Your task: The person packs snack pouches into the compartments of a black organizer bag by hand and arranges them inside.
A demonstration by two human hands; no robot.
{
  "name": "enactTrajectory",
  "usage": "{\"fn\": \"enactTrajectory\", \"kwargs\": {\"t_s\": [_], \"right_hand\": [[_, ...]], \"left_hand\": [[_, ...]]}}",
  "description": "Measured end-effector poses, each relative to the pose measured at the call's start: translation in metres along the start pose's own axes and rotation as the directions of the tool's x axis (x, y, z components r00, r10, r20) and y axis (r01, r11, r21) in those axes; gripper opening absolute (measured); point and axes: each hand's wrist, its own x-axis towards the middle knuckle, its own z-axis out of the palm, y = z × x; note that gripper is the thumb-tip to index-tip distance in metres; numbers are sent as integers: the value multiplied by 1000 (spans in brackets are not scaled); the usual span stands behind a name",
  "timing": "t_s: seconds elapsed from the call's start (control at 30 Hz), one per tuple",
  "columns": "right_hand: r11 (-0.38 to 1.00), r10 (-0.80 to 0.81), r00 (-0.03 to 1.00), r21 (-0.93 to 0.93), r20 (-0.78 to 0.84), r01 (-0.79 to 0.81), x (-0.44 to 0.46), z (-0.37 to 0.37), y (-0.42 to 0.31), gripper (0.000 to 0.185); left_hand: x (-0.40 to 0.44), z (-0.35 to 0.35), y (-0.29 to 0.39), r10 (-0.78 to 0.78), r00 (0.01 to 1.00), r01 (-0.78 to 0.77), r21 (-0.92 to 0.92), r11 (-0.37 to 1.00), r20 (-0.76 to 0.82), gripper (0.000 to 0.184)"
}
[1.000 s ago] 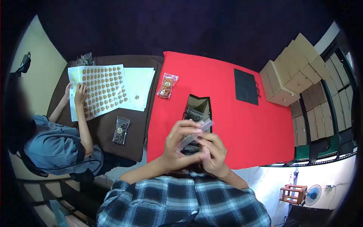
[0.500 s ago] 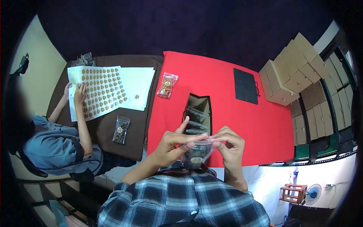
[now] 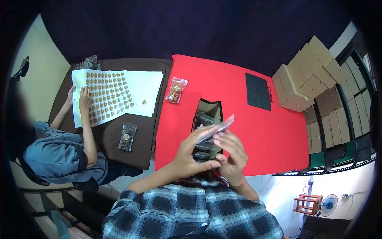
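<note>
Just below the middle of the frame, a clear pouch (image 3: 223,125) stands tilted, its upper end pointing up and right. The left hand (image 3: 189,150) grasps it; the right hand (image 3: 234,157) has fingertips against its edge, though whether they pinch I can't tell. I'd judge the step is working the pouch's edge, which calls for steady, even finger pressure next. Its film is glossy and see-through; fingers hide much of it. Just behind, an open dark-rimmed bag (image 3: 209,106) holds pouches (image 3: 204,118) on the red tablecloth (image 3: 270,135).
</note>
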Motion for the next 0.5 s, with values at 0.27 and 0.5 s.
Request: {"fn": "enactTrajectory", "kwargs": {"t_s": [0.27, 0.5], "right_hand": [[928, 351, 936, 121, 31, -352, 3, -3, 6, 19], [802, 486, 862, 320, 142, -504, 4, -10, 4, 15]], "left_hand": [[-6, -16, -9, 12, 1000, -12, 81, 997, 10, 15], [0, -35, -5, -144, 967, 128, 86, 988, 209, 28]]}}
